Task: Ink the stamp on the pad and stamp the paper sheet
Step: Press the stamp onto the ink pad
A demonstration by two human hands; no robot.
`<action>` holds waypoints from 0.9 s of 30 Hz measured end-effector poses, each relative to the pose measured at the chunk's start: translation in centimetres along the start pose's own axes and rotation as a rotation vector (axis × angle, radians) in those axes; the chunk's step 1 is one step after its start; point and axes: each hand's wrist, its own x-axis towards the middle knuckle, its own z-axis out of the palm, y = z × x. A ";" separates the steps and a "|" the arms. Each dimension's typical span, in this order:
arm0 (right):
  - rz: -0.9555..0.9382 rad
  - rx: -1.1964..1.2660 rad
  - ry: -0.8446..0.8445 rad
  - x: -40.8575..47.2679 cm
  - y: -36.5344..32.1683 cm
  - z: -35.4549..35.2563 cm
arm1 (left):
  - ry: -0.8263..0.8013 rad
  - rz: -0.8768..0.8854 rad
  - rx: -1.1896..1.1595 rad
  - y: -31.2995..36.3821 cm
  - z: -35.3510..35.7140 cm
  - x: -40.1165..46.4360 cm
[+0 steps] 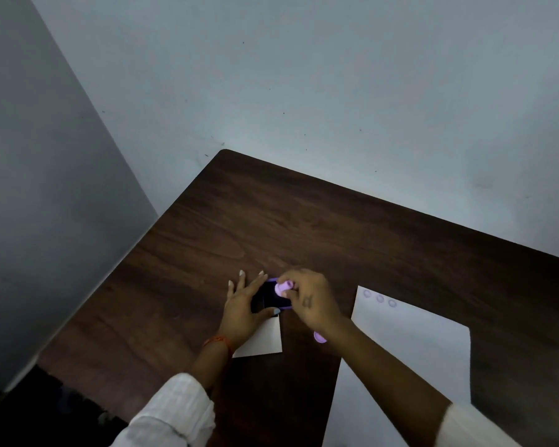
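Right hand (307,298) pinches purple stamp (284,287) on ink pad (271,296) (pad surface mostly hidden); left hand (242,304) spread, bracing pad; paper sheet (410,343) right of pad

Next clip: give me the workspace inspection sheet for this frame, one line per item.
Surface: dark wood table, set against the wall.
Job's things: purple stamp on the ink pad; paper sheet on the right bears three round marks near its top edge.
Clutter: small white card below the pad; purple cap-like piece beside the right wrist.
Grippers: left hand steadies the pad; right hand grips the stamp.
Cables: nothing seen.
Surroundings: pale wall, room corner at left.
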 end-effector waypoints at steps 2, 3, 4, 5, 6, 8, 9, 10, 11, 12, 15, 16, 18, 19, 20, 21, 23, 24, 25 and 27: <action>-0.121 -0.290 -0.140 0.4 0.3 1.5 | -0.005 -0.008 0.003 0.0 0.0 0.0; -0.174 -0.436 -0.197 0.6 0.5 2.0 | -0.003 -0.008 0.002 0.1 0.0 0.0; -0.206 -0.525 -0.226 0.7 0.5 2.2 | 0.001 -0.006 0.002 0.1 0.0 -0.1; -0.220 -0.571 -0.240 0.8 0.5 2.3 | 0.005 -0.003 0.004 0.2 0.0 -0.1; -0.228 -0.597 -0.244 0.9 0.4 2.4 | 0.008 -0.004 0.009 0.2 0.0 -0.1; -0.222 -0.631 -0.237 1.1 0.2 2.7 | 0.014 -0.011 0.019 0.1 0.0 -0.1; -0.204 -0.631 -0.223 1.1 0.1 2.9 | 0.015 -0.013 0.022 0.1 0.0 -0.1; -0.175 -0.616 -0.203 1.0 0.1 3.2 | 0.016 -0.011 0.025 0.1 0.0 -0.1; -0.154 -0.600 -0.186 0.9 0.1 3.4 | 0.016 -0.006 0.026 0.1 0.0 0.0; -0.150 -0.593 -0.182 0.9 0.1 3.5 | 0.017 0.000 0.027 0.1 0.0 0.0; -0.237 -0.642 -0.248 1.2 0.5 3.0 | 0.010 0.001 0.034 -0.1 0.0 0.0; -0.267 -0.643 -0.268 1.4 0.6 2.7 | 0.006 -0.002 0.035 -0.2 0.0 0.0; -0.283 -0.632 -0.261 1.5 0.8 2.5 | 0.005 -0.002 0.033 -0.2 0.1 0.1; -0.266 -0.604 -0.241 1.4 0.8 2.5 | 0.007 -0.001 0.031 -0.2 0.1 0.1; -0.247 -0.563 -0.220 1.3 0.9 2.7 | 0.008 0.001 0.029 -0.3 0.1 0.0; -0.218 -0.540 -0.221 1.3 0.6 2.6 | 0.011 0.005 0.024 -0.4 0.1 0.0; -0.157 -0.495 -0.239 1.8 0.2 1.9 | 0.011 0.000 0.000 -0.4 0.1 0.1; -0.134 -0.451 -0.224 2.0 0.1 1.4 | 0.003 -0.006 -0.010 -0.3 0.0 0.1; -0.124 -0.418 -0.201 2.2 0.2 1.0 | -0.004 -0.010 -0.015 -0.3 -0.1 0.1; -0.137 -0.446 -0.195 2.2 0.2 0.7 | 0.004 -0.019 -0.024 -0.3 0.0 0.1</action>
